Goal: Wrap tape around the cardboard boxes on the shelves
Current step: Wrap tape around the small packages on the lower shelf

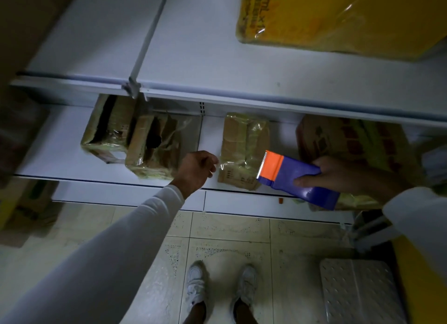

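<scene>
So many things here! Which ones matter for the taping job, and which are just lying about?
For the job:
- tape dispenser, gripped by the right hand
- clear tape end, pinched by the left hand
- middle cardboard box on the lower shelf
- other boxes: two at left, one at right

Just lying about:
- yellow package on the upper shelf
- perforated white panel on the floor

Long white sleeves (101, 248) to wrists, white lace-up trainers (197, 283), bare ankles

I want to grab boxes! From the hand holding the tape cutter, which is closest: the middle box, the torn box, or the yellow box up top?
From the right hand:
1. Middle box, just left, lower shelf.
2. Torn box, farther left, same shelf.
3. Yellow box, on the upper shelf.
</scene>
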A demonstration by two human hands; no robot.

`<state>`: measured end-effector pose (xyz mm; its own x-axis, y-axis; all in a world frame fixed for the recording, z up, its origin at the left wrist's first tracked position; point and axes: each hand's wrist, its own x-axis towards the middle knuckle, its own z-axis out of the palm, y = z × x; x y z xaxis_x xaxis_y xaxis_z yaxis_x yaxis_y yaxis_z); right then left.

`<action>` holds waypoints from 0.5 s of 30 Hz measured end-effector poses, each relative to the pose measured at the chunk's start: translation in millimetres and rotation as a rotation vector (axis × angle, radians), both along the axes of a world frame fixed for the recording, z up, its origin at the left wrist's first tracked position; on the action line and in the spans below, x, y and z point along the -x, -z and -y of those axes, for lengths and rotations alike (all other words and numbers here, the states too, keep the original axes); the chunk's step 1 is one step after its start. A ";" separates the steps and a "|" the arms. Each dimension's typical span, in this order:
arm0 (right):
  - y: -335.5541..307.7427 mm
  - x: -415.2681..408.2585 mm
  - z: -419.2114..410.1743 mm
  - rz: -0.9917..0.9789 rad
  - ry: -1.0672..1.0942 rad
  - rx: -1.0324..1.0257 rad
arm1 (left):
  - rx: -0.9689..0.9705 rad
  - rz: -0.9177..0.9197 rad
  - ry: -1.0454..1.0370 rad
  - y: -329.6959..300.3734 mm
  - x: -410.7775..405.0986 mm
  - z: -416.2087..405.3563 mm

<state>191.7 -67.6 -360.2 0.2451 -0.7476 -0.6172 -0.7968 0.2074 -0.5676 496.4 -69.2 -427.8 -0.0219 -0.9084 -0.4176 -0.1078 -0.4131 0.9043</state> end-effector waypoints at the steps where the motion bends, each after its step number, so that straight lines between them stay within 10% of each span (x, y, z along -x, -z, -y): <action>1: 2.9 -0.3 1.0 0.005 0.010 -0.013 | -0.041 -0.038 -0.029 4.1 2.6 4.1; 6: 9.6 1.1 4.7 -0.007 0.053 -0.044 | 0.078 0.579 0.052 13.3 -7.4 15.0; 15: 13.1 -4.5 7.2 0.031 0.086 -0.080 | 0.580 0.548 0.340 33.2 -2.0 -0.3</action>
